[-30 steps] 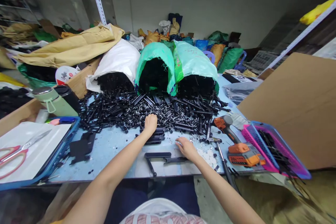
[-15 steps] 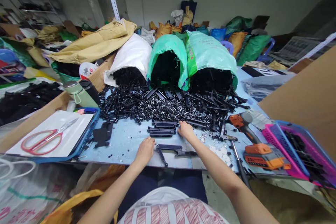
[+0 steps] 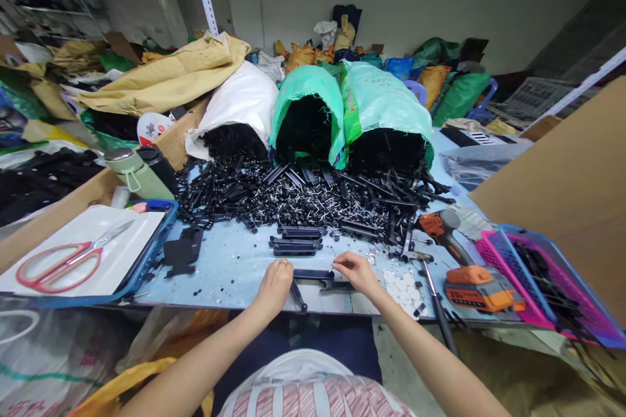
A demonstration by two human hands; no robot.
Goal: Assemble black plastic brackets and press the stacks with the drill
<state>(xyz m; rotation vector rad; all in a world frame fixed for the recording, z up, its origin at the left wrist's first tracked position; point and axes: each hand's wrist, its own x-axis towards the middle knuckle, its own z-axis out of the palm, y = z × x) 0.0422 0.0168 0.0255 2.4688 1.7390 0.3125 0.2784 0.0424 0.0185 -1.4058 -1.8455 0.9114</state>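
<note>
In front of me a black plastic bar lies near the table's front edge, with black arms angled out at its left and right ends. My left hand is closed, its fingers pressed on the bar's left end. Over the right end my right hand pinches a small silvery pin, too tiny to see in detail. Just beyond both hands sit several black assembled brackets in a stack. Behind them spreads a heap of black parts and metal pins.
Three open sacks, white, green and pale green, back the heap. On the right lie an orange cordless drill, a hammer-like tool and baskets. Red-handled scissors rest in a blue tray at left.
My right hand has come back from beside the stacked brackets to the bar's right end, now pinching a small pin. My left hand has shifted slightly nearer, onto the bar's left end.
</note>
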